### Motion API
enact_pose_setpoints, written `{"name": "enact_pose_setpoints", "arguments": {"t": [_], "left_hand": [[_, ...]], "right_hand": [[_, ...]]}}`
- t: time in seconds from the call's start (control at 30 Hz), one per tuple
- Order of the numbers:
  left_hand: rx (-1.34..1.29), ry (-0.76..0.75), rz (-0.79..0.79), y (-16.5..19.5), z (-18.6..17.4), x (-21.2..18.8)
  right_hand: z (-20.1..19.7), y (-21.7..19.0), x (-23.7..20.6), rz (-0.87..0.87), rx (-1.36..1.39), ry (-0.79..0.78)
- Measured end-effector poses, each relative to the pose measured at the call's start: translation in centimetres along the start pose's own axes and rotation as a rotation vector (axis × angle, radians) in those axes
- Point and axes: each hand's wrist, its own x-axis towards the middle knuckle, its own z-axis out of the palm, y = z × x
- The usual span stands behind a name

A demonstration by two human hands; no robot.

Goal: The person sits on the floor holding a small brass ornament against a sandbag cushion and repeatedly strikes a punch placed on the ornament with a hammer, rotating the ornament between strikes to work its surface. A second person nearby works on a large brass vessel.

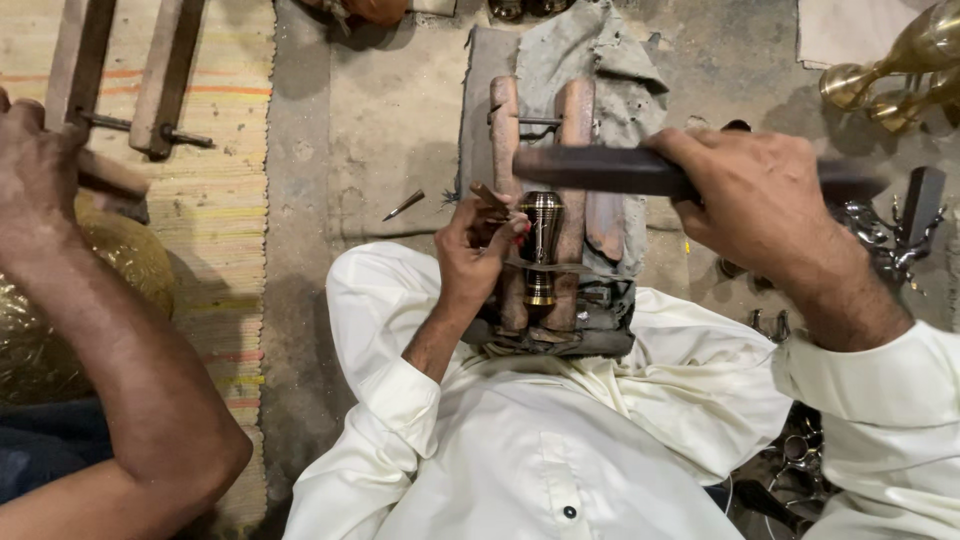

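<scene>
Glossy brass piece [541, 232] sits between worn, matt wooden clamp bars [578, 110] (dull with use), over rough grey cloth [600, 50]; the floor [380, 130] is gritty concrete.

Right hand [765, 205] hides the dark bar's [600, 170] middle.

Setting: metalworking workshop, floor-level, prob. brassware craft. Evidence: bare stained concrete floor [380, 130]; wooden clamp vise [545, 200] on grey cloth [600, 50], gripping small brass piece [541, 225]; second wooden clamp [120, 70] at upper left over striped woven mat [225, 200]. Finished brass goblets [900, 70] at upper right. Loose metal punch [404, 205] on floor; scrap metal bits [880, 240] at right. Workers seated on ground, no bench.
</scene>
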Motion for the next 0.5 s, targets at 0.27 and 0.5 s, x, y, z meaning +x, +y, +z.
{"name": "enact_pose_setpoints", "arguments": {"t": [0.27,0.5], "left_hand": [[-0.021,0.033,0.006,1.9,0.6,-2.5],[0.061,0.117,0.007,1.7,1.2,-3.1]], "right_hand": [[0.8,-0.8,0.2,-0.191,0.176,0.267],[-0.7,-2.4,1.3,-0.238,-0.031,0.372]]}}
